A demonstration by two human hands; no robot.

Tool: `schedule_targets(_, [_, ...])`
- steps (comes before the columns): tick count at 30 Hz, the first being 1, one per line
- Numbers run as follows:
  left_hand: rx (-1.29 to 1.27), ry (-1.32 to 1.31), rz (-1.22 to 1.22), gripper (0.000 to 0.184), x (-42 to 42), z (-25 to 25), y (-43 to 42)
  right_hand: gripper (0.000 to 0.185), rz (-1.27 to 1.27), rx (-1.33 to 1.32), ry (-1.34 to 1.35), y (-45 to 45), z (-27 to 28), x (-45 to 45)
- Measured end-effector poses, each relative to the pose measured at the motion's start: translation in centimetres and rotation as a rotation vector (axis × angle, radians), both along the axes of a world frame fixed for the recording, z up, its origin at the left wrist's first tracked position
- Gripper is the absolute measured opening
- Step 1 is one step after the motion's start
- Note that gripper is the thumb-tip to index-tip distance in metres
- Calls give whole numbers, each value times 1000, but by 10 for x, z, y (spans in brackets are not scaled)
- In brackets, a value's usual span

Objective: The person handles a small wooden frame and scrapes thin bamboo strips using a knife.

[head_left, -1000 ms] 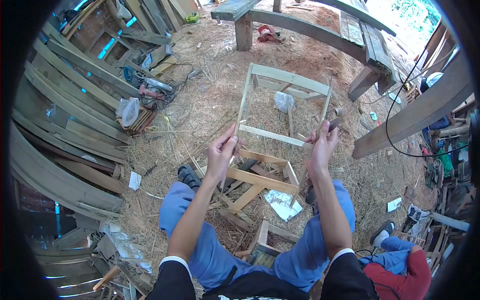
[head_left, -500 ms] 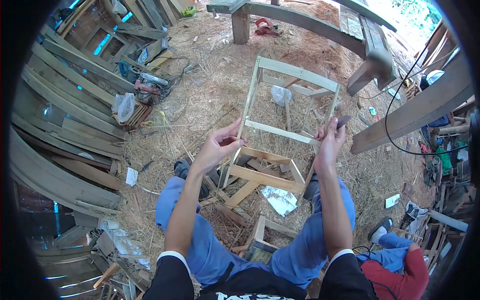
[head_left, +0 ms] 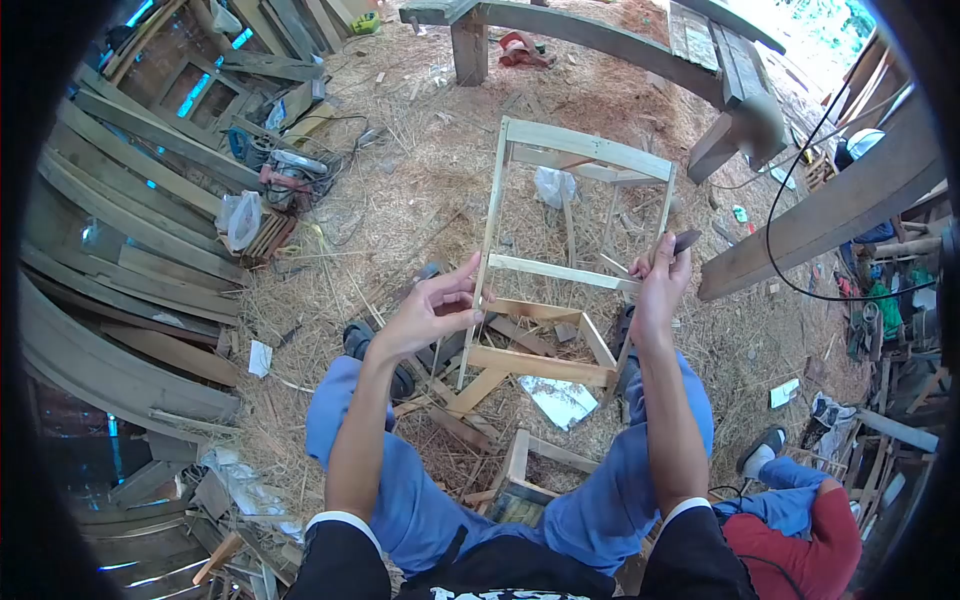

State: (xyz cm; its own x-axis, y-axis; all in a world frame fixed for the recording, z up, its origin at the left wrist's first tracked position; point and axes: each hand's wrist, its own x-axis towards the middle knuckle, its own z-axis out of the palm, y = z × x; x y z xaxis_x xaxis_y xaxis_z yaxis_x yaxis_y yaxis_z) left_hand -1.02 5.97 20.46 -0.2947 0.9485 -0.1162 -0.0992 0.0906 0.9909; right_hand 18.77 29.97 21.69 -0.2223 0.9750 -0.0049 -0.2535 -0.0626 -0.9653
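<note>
A light, unpainted wooden frame (head_left: 585, 145) with posts and crosspieces stands tilted between my knees. My left hand (head_left: 425, 310) is loosely around its left post, thumb in front, index finger stretched out, and a fingertip showing past the post. My right hand (head_left: 662, 285) is closed at the right post, with a dark brown flat piece (head_left: 686, 241), perhaps folded sandpaper, sticking out of the fist. Whether the right fingers also grip the post is hidden. Through the frame, lower crosspieces (head_left: 540, 364) show near my feet.
Wood shavings cover the ground. Power tools (head_left: 290, 180) and a plastic bag (head_left: 240, 218) lie at left beside stacked boards (head_left: 130, 210). A bench (head_left: 600, 45) stands ahead, a thick beam (head_left: 810, 215) at right. A person in a red sleeve (head_left: 838, 530) sits at lower right.
The upper part of the frame has shifted slightly left and down in view. My left index finger has lifted and spread away from the post. My right hand has barely moved.
</note>
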Motion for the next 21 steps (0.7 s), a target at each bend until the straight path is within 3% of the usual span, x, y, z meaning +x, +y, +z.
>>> schedule_targets(15, [-65,234,108,83,12,-1,2,27,-27,74,-113,0,-1,-6])
schedule_targets(21, [14,85,169,81,11,-4,8,26,-44,68,-88,4,-3,-9])
